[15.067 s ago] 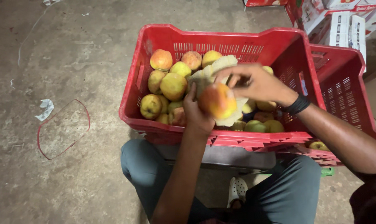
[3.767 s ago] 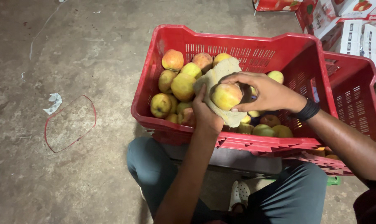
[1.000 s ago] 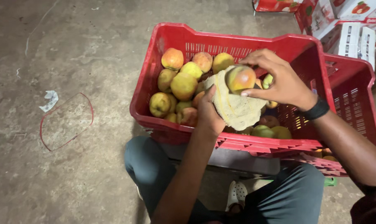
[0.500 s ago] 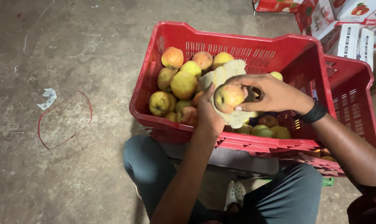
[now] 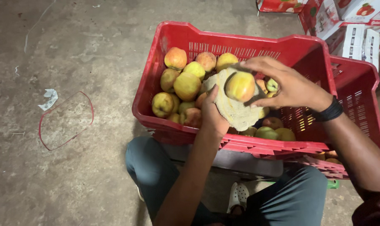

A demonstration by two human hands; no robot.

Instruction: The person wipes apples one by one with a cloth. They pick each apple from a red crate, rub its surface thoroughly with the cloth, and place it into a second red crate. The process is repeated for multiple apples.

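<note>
Now both hands (image 5: 282,86) wipe apple (image 5: 240,86)

The red crate (image 5: 240,46) is placed on the grey concrete floor (image 5: 72,180), beside a crumpled paper scrap (image 5: 49,98) and a red band (image 5: 65,121).

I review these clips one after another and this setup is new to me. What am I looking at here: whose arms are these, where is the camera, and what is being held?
There is no machine: the single view comes from a camera worn on a person's head, looking down at their own arms and knees. The left hand holds a pale cloth spread open. The right hand, with a dark band at its wrist, presses a yellow-red apple against that cloth. Both hands work over a red plastic crate partly filled with apples. A second red crate sits just behind it to the right. Everything rests on a concrete floor, where a red loop and a scrap of paper lie. Printed cartons stand at the top right.
</note>
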